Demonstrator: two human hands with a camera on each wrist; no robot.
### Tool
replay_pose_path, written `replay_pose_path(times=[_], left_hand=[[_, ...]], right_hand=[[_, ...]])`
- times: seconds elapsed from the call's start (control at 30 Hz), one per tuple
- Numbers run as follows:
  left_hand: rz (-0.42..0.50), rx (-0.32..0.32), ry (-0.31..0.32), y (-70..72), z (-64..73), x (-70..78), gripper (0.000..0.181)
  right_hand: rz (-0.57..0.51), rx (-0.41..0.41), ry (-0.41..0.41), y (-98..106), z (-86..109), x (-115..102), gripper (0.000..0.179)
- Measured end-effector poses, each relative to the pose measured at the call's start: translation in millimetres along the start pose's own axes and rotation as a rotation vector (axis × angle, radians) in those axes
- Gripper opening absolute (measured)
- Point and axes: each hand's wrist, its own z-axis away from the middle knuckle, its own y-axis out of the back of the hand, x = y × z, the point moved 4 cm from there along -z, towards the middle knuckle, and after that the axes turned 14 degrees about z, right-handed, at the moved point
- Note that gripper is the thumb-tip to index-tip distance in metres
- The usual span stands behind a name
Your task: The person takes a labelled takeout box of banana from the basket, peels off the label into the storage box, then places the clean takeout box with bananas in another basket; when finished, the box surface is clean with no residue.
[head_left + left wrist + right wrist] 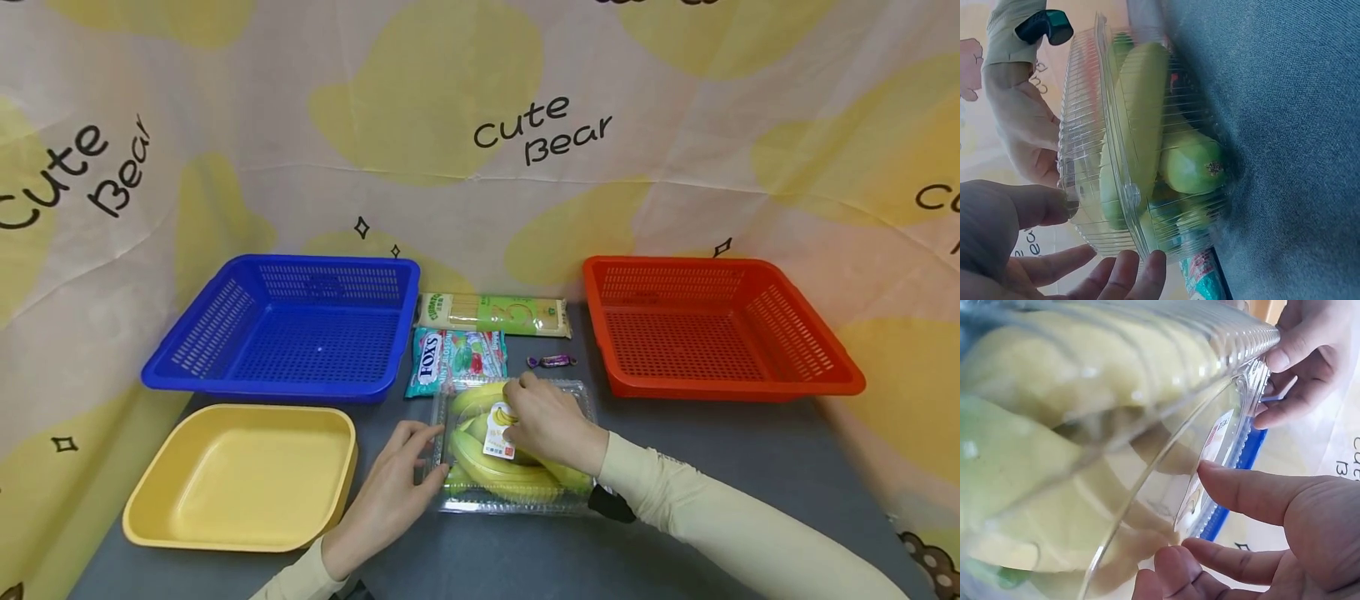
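Note:
A clear plastic clamshell box point(459, 502) sits on the table at the front middle. Through its lid show bananas point(502, 477); the left wrist view also shows a rounded green fruit point(1194, 164) inside. A white label point(497, 442) with a banana picture lies on the lid. My left hand point(393, 492) steadies the box's left side, thumb at the lid edge, fingers fairly straight along the wall. Over the lid, my right hand point(553, 423) is bent, its thumb point(1241, 490) touching the label's edge and its fingertips on the lid near the label's other end.
Behind the box lie a teal FOX'S candy bag point(457, 358), a noodle packet point(495, 314) and a small purple wrapped candy point(552, 362). A blue basket point(281, 387) and yellow tray point(240, 540) stand left, a red basket point(735, 388) right. A patterned cloth hangs behind.

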Motion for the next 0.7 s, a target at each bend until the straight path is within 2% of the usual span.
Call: replay_pose_path(times=[0.23, 0.47, 0.57, 0.7], left_hand=[[-0.017, 0.022, -0.007, 0.7, -0.1, 0.4, 0.044], [-0.019, 0.023, -0.009, 0.7, 0.2, -0.9, 0.045], [-0.015, 0.023, -0.007, 0.6, 0.3, -1.3, 0.044], [-0.012, 0.021, -0.006, 0.4, 0.4, -1.4, 0.044]], right_hand=[[-0.027, -0.013, 0.010, -0.4, -1.4, -1.2, 0.019], [-0.036, -0.029, 0.021, -1.0, -4.1, -1.9, 0.029], [-0.026, 0.001, 0.044, -0.7, -4.5, -2.1, 0.026], [-0.009, 0.084, 0.115, 0.4, -4.6, -4.5, 0.018]])
